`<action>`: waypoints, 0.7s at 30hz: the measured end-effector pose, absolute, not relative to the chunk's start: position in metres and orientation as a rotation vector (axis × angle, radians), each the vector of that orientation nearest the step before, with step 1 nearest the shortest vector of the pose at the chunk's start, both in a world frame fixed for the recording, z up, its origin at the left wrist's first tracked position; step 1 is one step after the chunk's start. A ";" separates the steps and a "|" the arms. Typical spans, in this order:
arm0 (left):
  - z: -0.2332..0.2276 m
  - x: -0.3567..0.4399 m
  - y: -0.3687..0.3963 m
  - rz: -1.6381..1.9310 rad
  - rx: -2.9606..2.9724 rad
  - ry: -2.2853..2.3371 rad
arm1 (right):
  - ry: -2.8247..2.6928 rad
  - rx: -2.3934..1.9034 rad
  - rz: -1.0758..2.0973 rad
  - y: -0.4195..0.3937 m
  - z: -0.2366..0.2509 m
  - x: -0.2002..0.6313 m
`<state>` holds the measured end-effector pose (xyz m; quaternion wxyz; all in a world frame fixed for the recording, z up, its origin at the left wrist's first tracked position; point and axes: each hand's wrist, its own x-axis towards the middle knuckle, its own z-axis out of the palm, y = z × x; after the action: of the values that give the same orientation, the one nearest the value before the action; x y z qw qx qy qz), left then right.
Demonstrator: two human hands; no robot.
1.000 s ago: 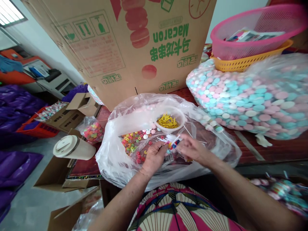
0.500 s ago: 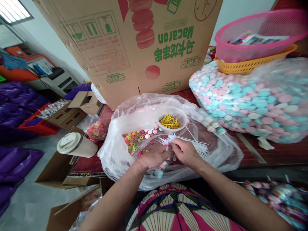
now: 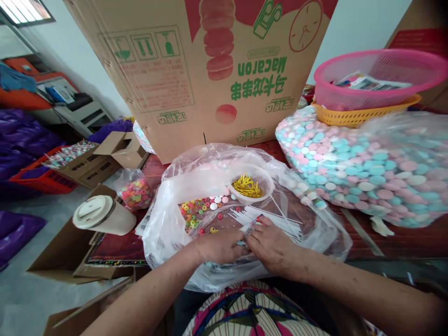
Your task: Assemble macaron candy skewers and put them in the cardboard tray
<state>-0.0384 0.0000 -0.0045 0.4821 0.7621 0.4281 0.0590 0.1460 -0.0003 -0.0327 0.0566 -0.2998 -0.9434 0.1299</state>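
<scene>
Both hands [image 3: 245, 245] pressed together, fingers closed on something small and hidden; white sticks [image 3: 269, 221] just beyond the right hand [image 3: 275, 247], lengthwise left to right.

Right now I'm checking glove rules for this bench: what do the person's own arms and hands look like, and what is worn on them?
Both arms are bare, with no sleeves in view. The left hand and right hand wear no gloves; no rings, watch or bracelets can be seen. Below the arms shows a patterned garment in pink, cream, dark green and blue.
</scene>
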 end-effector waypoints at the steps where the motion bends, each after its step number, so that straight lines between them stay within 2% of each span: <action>1: -0.004 -0.038 -0.003 0.141 2.098 1.098 | -2.758 -1.060 0.692 -0.003 -0.031 0.142; 4: -0.007 -0.041 -0.017 0.266 2.595 1.175 | -2.102 -1.320 1.736 -0.007 -0.014 0.135; 6: -0.014 -0.045 -0.026 0.535 2.642 1.164 | -1.808 -1.257 2.150 0.003 0.004 0.135; 7: -0.018 -0.047 -0.029 0.709 2.571 1.179 | -1.828 -1.198 2.216 0.013 0.013 0.136; 9: -0.025 -0.050 -0.031 1.005 2.253 1.267 | -2.126 -1.161 1.986 0.047 0.027 0.138; 12: -0.032 -0.050 -0.028 1.174 1.457 1.475 | -2.448 -1.483 0.992 0.112 0.025 0.136; 13: -0.033 -0.050 -0.026 1.148 1.186 1.519 | -2.476 -1.566 0.882 0.131 0.018 0.133; 16: -0.029 -0.050 -0.022 1.044 0.650 1.565 | -2.564 -1.700 0.859 0.167 -0.013 0.124; 21: -0.025 -0.056 -0.020 1.053 0.489 1.545 | -2.579 -1.792 0.884 0.175 -0.043 0.129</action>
<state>-0.0559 -0.0201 -0.0251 0.5685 0.2080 0.6578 0.4482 0.1291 0.1745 -0.0431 -0.0605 -0.5483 -0.7891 0.2703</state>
